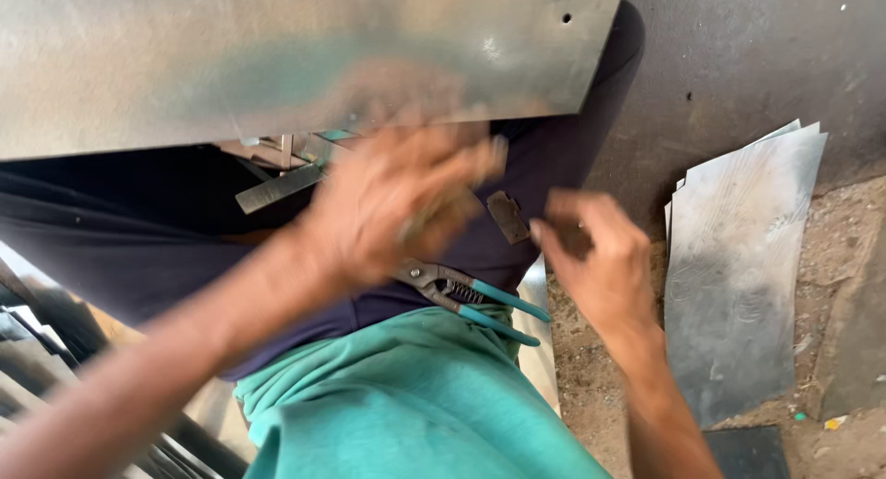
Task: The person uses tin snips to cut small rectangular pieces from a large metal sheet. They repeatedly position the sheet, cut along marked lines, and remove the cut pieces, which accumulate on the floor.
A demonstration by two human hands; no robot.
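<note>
Left hand [397, 211] blurred, up over the lap, just below the near edge of a big grey metal sheet [277, 54] lying across the legs. Fingers curled, but grip too blurred to tell if clenched or holding something. Right hand [595, 257] to the right, fingers bent in, pinching a small dark bit; what kind, cannot tell. Tin snips [471, 299] with blue-green handles resting on the lap, between the two hands, touched by neither as far as can be seen. Small flat metal scraps [508, 216] lying on the dark trousers [138, 248], near the far side of the lap. Green shirt [406, 405] close at the bottom. Stack of thin metal sheets [738, 267] on the dirt floor [591, 368], far right.
</note>
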